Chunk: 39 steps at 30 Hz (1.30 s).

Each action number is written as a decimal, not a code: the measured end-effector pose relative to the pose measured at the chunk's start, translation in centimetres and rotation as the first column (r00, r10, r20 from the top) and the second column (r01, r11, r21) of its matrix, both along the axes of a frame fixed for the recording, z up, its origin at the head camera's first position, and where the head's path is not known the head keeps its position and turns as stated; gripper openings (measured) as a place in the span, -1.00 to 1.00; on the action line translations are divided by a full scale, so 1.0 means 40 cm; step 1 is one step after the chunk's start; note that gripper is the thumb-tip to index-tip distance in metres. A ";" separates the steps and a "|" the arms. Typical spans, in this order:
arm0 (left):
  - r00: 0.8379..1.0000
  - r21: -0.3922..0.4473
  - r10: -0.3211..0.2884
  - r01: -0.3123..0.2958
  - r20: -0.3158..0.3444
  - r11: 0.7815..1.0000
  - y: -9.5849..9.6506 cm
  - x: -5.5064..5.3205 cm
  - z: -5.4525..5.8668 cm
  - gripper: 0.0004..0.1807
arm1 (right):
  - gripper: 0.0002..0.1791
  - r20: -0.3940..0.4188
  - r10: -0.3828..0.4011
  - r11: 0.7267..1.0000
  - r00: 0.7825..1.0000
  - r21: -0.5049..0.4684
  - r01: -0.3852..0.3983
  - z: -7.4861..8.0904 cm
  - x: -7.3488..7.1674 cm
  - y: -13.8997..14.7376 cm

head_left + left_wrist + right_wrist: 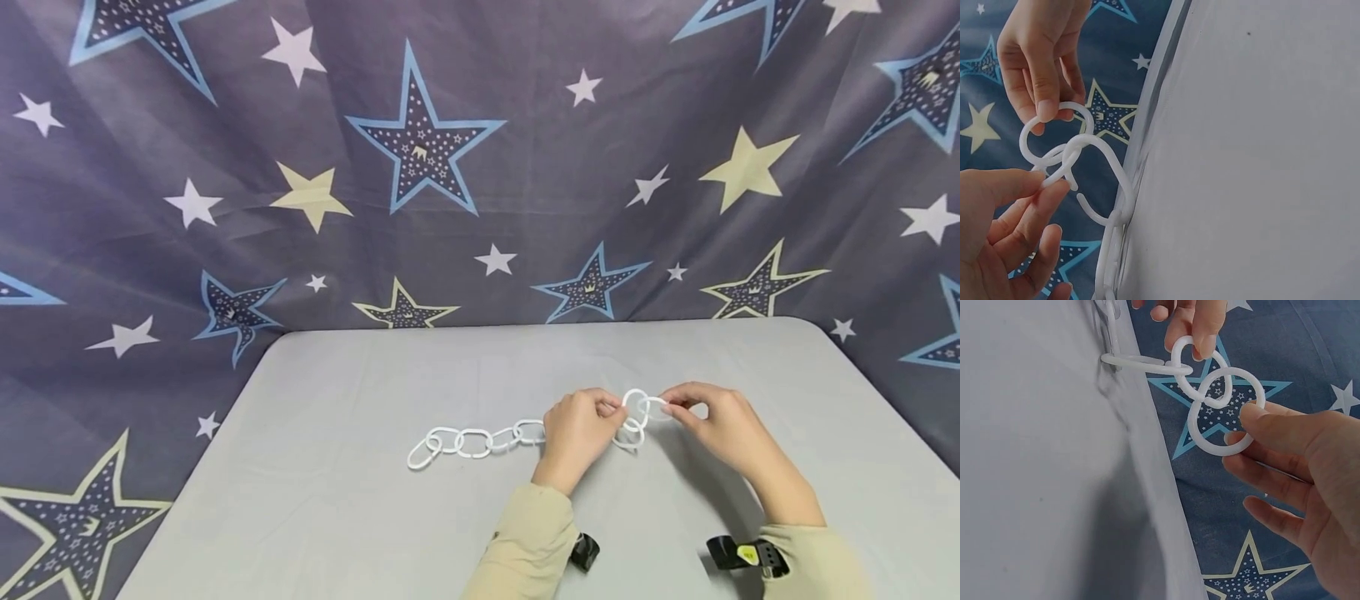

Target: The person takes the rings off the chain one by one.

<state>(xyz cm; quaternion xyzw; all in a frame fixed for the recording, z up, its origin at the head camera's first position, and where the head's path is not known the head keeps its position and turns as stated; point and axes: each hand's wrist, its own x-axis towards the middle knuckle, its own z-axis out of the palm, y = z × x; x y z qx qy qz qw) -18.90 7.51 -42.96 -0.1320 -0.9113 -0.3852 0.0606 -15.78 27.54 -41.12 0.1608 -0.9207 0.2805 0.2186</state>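
Beyond the tan sleeves (pixel 525 542), the left hand (pixel 581 432) has its fingers closed on a white oval link (pixel 1179 362), and the right hand's (pixel 720 421) fingers pinch a white ring (pixel 1219 450) overlapping that link, both held up off the bench (pixel 337 533). From beside the left hand, the rest of the white chain (pixel 474 456) stretches leftward along the bench. Behind the bench's far edge hangs a dark star-patterned cloth (pixel 525 196).
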 end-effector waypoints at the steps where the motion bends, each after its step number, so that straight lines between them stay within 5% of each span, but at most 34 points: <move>1: 1.000 -0.001 0.002 -0.002 0.001 1.000 0.000 0.000 0.000 -0.95 | -0.86 0.000 0.002 1.000 1.000 -0.004 -0.002 0.001 0.000 -0.001; 17: 0.999 0.031 0.037 -0.037 0.028 0.999 0.002 -0.005 -0.005 -0.95 | -0.80 -0.087 0.026 1.000 0.996 -0.011 -0.027 0.001 -0.007 0.003; 39: 0.999 0.079 0.046 -0.048 0.020 0.996 -0.001 -0.003 -0.009 -0.96 | -0.87 -0.040 -0.040 0.997 0.998 -0.068 0.037 -0.013 -0.007 0.004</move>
